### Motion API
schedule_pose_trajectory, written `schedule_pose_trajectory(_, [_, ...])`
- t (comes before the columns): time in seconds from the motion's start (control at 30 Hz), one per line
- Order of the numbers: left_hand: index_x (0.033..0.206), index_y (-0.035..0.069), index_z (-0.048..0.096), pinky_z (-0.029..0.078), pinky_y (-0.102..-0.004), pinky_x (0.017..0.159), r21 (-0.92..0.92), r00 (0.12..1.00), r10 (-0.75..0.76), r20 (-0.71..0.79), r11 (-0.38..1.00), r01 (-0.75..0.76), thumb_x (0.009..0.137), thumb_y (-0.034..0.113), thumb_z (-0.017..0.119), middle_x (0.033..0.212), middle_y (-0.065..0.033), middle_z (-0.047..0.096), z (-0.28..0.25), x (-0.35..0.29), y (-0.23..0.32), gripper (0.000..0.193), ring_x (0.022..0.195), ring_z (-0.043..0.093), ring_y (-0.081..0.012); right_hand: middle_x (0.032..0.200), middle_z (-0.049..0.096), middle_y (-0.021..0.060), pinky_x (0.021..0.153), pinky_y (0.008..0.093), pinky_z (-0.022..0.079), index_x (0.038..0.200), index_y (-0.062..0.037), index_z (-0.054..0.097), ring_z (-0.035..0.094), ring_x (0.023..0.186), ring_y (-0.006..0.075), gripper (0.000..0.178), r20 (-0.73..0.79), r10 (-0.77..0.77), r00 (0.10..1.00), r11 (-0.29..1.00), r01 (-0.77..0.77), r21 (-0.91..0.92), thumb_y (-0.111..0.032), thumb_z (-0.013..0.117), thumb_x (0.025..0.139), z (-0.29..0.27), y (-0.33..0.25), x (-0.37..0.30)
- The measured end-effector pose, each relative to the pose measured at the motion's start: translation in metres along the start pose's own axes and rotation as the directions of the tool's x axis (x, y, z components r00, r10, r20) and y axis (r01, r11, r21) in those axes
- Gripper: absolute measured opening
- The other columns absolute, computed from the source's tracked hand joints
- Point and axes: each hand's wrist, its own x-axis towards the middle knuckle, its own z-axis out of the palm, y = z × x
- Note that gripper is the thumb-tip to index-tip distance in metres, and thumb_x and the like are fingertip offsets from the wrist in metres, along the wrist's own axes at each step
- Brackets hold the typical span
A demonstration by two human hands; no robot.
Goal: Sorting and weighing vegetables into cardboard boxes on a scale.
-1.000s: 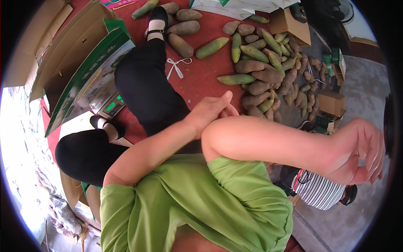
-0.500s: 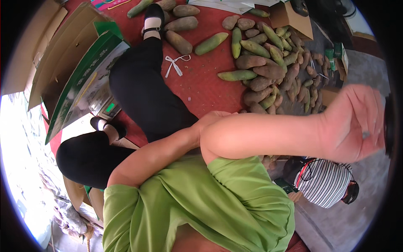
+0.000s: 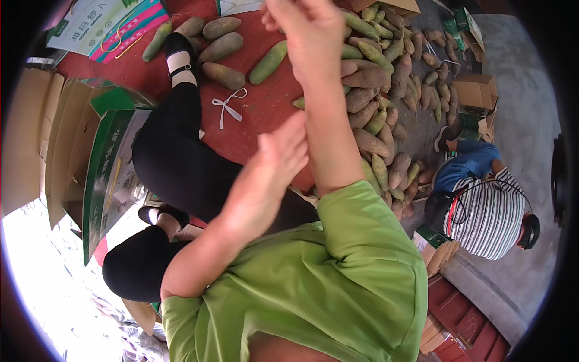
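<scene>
My left hand [image 3: 278,154] is raised over my lap beside my right forearm. Its fingers are stretched out, and I see nothing held in it. The fingertips come close to the forearm; I cannot tell whether they touch it. My right hand [image 3: 310,36] reaches up to the top edge of the view, where the edge cuts off part of its fingers and motion blurs them. Beyond the hands lies a heap of long green and reddish-brown vegetables [image 3: 368,78]. One green vegetable [image 3: 268,63] lies apart, left of my right forearm.
A white tied strip [image 3: 229,110] lies on the red floor covering [image 3: 265,96]. Several brown vegetables [image 3: 222,47] lie by my outstretched foot. Flattened cardboard boxes [image 3: 69,133] stand at the left. A person in a striped top [image 3: 485,205] bends over at the right, near open cartons [image 3: 473,93].
My right arm has swung from the right side up to the top of the view. My left hand has come away from the right elbow. The whole view has shifted, showing more on the right.
</scene>
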Motion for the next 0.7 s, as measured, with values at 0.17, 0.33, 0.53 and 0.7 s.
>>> schedule_pose_trajectory(0.17, [0.133, -0.005, 0.037, 0.047, -0.0432, 0.090, 0.326, 0.914, 0.405, 0.025, 0.861, -0.390, 0.094, 0.056, 0.034, 0.116, -0.0252, 0.057, -0.050, -0.039, 0.074, 0.073, 0.109, 0.056, -0.0388, 0.080, 0.063, 0.0035, 0.054, 0.0238, 0.044, 0.090, -0.0012, 0.066, 0.054, 0.063, 0.0090, 0.010, -0.306, 0.157, 0.939, 0.892, -0.268, -0.364, -0.007, 0.064, 0.083, -0.093, 0.118, -0.044])
schedule_pose_trajectory(0.33, [0.119, -0.008, 0.050, 0.048, -0.0434, 0.091, 0.910, 0.568, 0.823, 0.008, 0.230, -0.346, 0.101, 0.036, 0.035, 0.108, -0.0240, 0.060, -0.103, -0.120, 0.114, 0.050, 0.101, 0.061, -0.0338, 0.066, 0.060, 0.0048, 0.052, 0.0264, 0.045, 0.088, -0.0039, 0.067, 0.057, 0.059, 0.0134, 0.012, -0.684, 0.541, 0.489, 0.520, -0.834, -0.185, -0.012, 0.064, 0.081, -0.189, 0.213, -0.132])
schedule_pose_trajectory(0.53, [0.114, -0.006, 0.055, 0.046, -0.0425, 0.096, 0.980, 0.129, 0.989, -0.078, 0.052, 0.193, 0.101, 0.015, 0.037, 0.111, -0.0205, 0.061, -0.140, -0.166, 0.122, 0.031, 0.107, 0.059, -0.0299, 0.111, 0.056, 0.0036, 0.083, 0.0400, 0.046, 0.112, -0.0177, 0.059, 0.052, 0.108, 0.0215, 0.031, -0.320, 0.279, 0.905, -0.350, -0.215, -0.912, -0.014, 0.059, 0.081, -0.206, 0.207, -0.138])
schedule_pose_trajectory(0.7, [0.123, -0.002, 0.054, 0.036, -0.0353, 0.102, 0.837, 0.194, 0.979, -0.068, -0.050, 0.545, 0.093, 0.001, 0.048, 0.126, -0.0139, 0.055, -0.173, -0.178, 0.119, 0.030, 0.120, 0.049, -0.0244, 0.131, 0.047, -0.0028, 0.091, 0.0472, 0.041, 0.127, -0.0228, 0.049, 0.043, 0.122, 0.0165, 0.039, 0.020, 0.526, 0.850, -0.517, 0.339, -0.786, -0.016, 0.048, 0.088, -0.224, 0.214, -0.116])
